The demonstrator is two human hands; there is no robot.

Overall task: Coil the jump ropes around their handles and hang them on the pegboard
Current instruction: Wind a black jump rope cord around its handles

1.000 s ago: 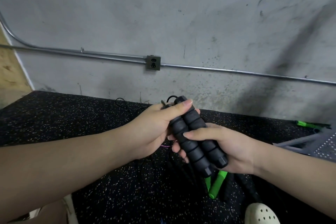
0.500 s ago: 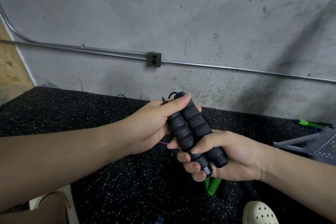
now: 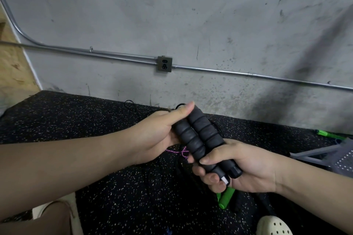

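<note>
Jump-rope handles [image 3: 202, 140]: two, black ribbed foam, held side by side and touching, tilted with the upper ends toward the wall outlet [image 3: 164, 63] and the lower ends toward the camera; position, in the air above the speckled black rubber floor [image 3: 76, 120], below and slightly right of the outlet. Left hand [image 3: 160, 135]: fingers curled round the upper part of the pair, thumb laid flat along the left handle to its top. Right hand [image 3: 246, 166]: fingers wrapped round the lower ends, thumb across the front; a small pale end cap shows at the foot of the left handle. Thin black cord [image 3: 133, 108] leaves the handle tops and trails on the floor under the outlet. Green handles [image 3: 225, 197]: on the floor beneath the right hand. Pink-purple cord [image 3: 177, 151]: short length below the left hand. Metal conduit [image 3: 267, 76] runs through the outlet. No brand, label or writing legible on any item.
</note>
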